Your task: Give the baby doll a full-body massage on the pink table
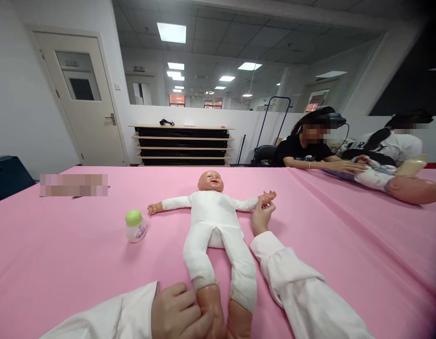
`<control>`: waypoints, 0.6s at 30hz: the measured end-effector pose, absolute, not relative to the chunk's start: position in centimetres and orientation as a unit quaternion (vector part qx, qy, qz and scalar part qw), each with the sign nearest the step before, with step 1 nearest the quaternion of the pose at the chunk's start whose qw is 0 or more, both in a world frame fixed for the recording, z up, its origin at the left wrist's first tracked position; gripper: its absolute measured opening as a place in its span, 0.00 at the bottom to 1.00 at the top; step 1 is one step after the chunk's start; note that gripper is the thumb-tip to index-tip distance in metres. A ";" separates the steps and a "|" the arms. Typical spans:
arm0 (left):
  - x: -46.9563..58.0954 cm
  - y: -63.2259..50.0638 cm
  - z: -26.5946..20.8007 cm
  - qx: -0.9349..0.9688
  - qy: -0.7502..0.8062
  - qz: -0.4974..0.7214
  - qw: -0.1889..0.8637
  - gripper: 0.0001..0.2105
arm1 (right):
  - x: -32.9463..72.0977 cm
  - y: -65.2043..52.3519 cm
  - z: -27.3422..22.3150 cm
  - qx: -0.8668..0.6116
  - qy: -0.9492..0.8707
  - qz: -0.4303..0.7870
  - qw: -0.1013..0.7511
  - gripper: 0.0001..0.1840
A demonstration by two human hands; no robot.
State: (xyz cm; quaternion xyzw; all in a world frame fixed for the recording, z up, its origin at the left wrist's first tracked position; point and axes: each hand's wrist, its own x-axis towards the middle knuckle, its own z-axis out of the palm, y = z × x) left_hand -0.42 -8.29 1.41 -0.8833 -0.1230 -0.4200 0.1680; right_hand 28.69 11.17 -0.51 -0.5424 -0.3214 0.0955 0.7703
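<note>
A baby doll point(215, 214) in a white cloth suit lies on its back on the pink-covered table, head away from me and arms spread wide. Its bare feet point toward me and run out of the picture at the bottom. My right hand point(263, 217) is closed on the doll's hand at the right, thumb and fingers pinched about it. Down at the lower edge, my left hand point(180, 311) has its fingers curled against the doll's lower leg; part of that grip is cut off. Left of the doll stands a small jar point(135, 227) with a green lid.
A blurred-out item point(74, 185) lies at the table's far left. On the right, a person point(306, 146) rests a hand on another doll point(394, 183), with a second person point(390, 141) beside them. Behind the pink table point(79, 254) stand a low shelf point(184, 145) and a door point(81, 99).
</note>
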 end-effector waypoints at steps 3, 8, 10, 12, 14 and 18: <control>-0.7 -8.6 2.3 -0.836 -0.202 -0.502 0.092 0.07 | 27.3 10.1 0.2 -0.564 -0.375 0.051 0.734 0.27; -1.9 -7.2 2.7 -0.816 -0.251 -0.518 0.051 0.15 | 24.9 8.7 1.1 -0.500 -0.544 -0.006 0.674 0.25; -2.3 -6.1 2.5 -0.804 -0.295 -0.516 0.018 0.15 | 24.6 8.7 1.1 -0.476 -0.626 -0.014 0.618 0.23; -2.4 -4.8 2.4 -0.783 -0.344 -0.517 -0.036 0.14 | 24.5 8.9 0.9 -0.464 -0.691 -0.022 0.555 0.20; -2.3 -3.4 2.3 -0.755 -0.390 -0.515 -0.113 0.13 | 24.5 9.2 0.7 -0.458 -0.729 -0.028 0.507 0.18; -1.8 -1.2 2.0 -0.683 -0.455 -0.501 -0.274 0.15 | 24.5 9.6 0.7 -0.436 -0.760 -0.036 0.480 0.18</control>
